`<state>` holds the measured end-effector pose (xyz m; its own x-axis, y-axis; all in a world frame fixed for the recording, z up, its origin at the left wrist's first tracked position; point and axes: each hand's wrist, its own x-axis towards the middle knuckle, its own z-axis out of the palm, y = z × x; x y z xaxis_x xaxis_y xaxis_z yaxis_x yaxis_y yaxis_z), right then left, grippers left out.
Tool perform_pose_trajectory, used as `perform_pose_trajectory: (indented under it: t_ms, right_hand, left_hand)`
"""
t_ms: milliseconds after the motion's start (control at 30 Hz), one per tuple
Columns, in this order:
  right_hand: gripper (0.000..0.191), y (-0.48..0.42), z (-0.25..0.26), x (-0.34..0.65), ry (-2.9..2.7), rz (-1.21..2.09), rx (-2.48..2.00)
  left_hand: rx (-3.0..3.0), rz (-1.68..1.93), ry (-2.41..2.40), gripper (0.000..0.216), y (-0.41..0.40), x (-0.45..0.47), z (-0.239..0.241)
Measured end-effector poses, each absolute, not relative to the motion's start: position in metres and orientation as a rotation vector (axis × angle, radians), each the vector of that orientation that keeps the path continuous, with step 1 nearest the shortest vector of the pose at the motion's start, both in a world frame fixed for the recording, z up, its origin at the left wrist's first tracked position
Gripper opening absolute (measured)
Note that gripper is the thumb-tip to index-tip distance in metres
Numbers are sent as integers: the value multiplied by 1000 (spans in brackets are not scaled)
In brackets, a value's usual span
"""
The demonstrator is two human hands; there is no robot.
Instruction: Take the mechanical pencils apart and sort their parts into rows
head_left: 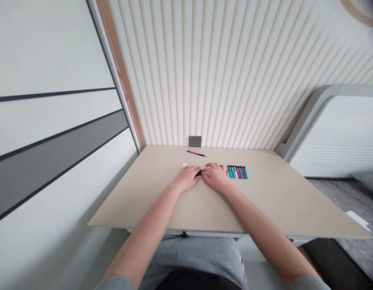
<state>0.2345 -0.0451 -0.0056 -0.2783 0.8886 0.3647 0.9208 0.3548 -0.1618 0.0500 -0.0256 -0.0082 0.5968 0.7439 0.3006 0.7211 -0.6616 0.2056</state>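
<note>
At the far left a cabinet point(59, 137) rises beside the left edge of the counter point(138, 201). A small white piece point(184, 164) lies on the counter just beyond my left hand point(187, 177), toward the far edge; it is too small for me to make out. My left hand rests near the middle of the counter, its fingers curled nearly closed, the black piece point(199, 173) caught between thumb and forefinger. Past it, a socket point(195, 141) sits in the wall point(201, 80) just above the far edge, and a red and black pen point(196, 153) lies slantwise near that edge. My right hand point(215, 176) comes next, its fingers bent and somewhat spread, low on the counter, their tips close to the black piece; a pale bit shows under them, and I cannot tell whether they grip it. Just right of that hand, a row of markers point(238, 172) in teal, white and red lies side by side, black ends toward the far edge. Beyond the counter's right edge stands a pale headboard point(340, 129).
</note>
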Motion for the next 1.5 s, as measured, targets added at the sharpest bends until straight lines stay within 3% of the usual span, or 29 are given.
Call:
perform_pose_trajectory:
  t_ms: [1500]
  right_hand:
    - [24, -41, -9, 251, -2184, -31, -1569]
  left_hand:
    - [2765, 599, 1254, 33, -21, 49, -14]
